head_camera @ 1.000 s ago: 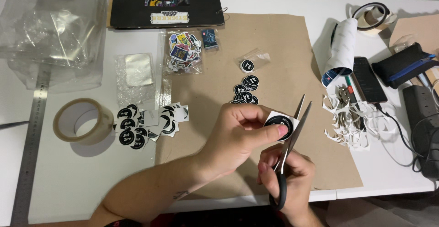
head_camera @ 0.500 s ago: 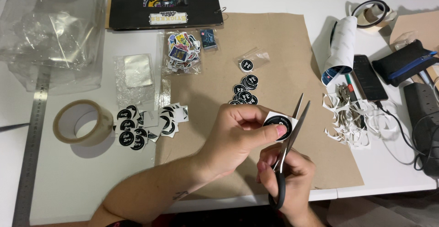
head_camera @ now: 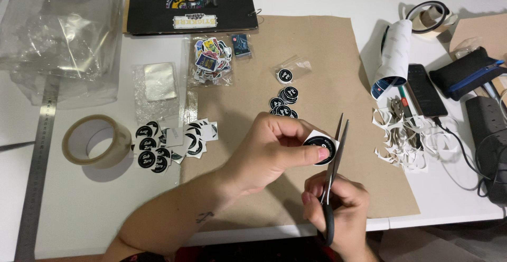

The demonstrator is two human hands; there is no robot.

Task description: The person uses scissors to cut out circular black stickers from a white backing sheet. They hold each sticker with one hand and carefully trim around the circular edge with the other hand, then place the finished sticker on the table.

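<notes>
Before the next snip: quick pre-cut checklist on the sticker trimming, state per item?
1. Left hand pinches the round black sticker with its white margin: ok.
2. Right hand has the scissors by the black handle: ok.
3. Blades open, sticker's right edge between them: ok.
4. Fingertips out of the blade path: cannot tell, the thumb lies close to the blades.
5. Brown paper under the cut to catch trimmings: ok.
6. White offcuts piled to the right, apart from the cut stickers: ok.
</notes>
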